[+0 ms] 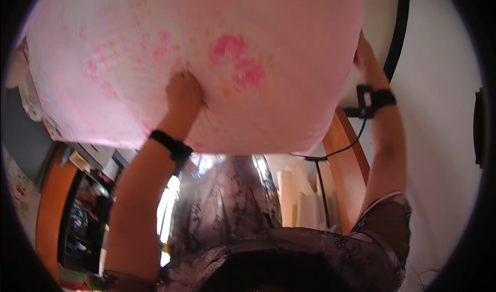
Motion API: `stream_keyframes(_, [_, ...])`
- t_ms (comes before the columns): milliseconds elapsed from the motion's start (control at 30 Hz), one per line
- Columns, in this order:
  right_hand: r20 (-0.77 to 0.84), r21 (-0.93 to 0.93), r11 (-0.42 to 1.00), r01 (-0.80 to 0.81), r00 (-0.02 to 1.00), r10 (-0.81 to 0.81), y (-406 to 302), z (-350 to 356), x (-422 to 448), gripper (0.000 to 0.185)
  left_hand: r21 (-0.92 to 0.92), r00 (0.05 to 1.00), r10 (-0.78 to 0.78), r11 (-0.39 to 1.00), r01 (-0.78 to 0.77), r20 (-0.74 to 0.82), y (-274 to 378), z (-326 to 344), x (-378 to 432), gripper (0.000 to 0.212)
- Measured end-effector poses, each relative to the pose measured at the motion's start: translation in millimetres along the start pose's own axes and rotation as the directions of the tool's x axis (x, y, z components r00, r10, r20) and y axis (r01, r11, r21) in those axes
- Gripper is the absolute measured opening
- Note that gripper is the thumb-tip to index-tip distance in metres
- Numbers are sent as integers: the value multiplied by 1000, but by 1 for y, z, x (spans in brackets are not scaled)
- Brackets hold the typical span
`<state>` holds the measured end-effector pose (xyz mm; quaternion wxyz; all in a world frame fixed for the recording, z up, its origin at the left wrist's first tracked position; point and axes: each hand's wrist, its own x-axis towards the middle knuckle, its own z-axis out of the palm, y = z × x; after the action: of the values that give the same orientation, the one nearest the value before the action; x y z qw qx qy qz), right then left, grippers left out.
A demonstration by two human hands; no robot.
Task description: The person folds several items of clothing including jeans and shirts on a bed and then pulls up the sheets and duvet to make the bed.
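Note:
Before me spreads a pink floral sheet [271, 113] over a broad, padded surface that looks like a mattress, with darker pink flowers printed on it. My left hand [185, 92] rests on it left of the largest flowers, fingers curled in and knuckles up. Creases spread through the fabric around that hand; whether some cloth is caught in the fingers is hidden. At the right side of the bedding, my right hand [362, 55] reaches along the edge, its fingertips out of sight behind the cloth. Both wrists wear black straps.
A white wall [438, 144] rises close to my right arm. Below the right edge stands a wooden panel [345, 168], and a black cable [350, 146] hangs from the right wrist device. At left, an orange-brown wooden cabinet [50, 206] borders dark shelves with various items.

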<state>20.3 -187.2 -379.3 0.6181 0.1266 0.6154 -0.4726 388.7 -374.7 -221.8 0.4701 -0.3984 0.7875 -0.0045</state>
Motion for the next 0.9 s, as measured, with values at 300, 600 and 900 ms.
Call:
stream_keyframes(300, [-219,125,985,-115,966,141,274,-43,-165,56,110,1000,-3,994,2,5,4,20,1,79])
stream_keyframes(600, [-381,-595,786,-169,920,-90,314,-57,-137,48,38,997,-17,999,15,70,0,-2,6,84])
stream_keyframes(900, [-208,-978,93,-186,865,-457,292,-134,-117,37,28,995,96,995,-96,20,-8,-2,-2,79])
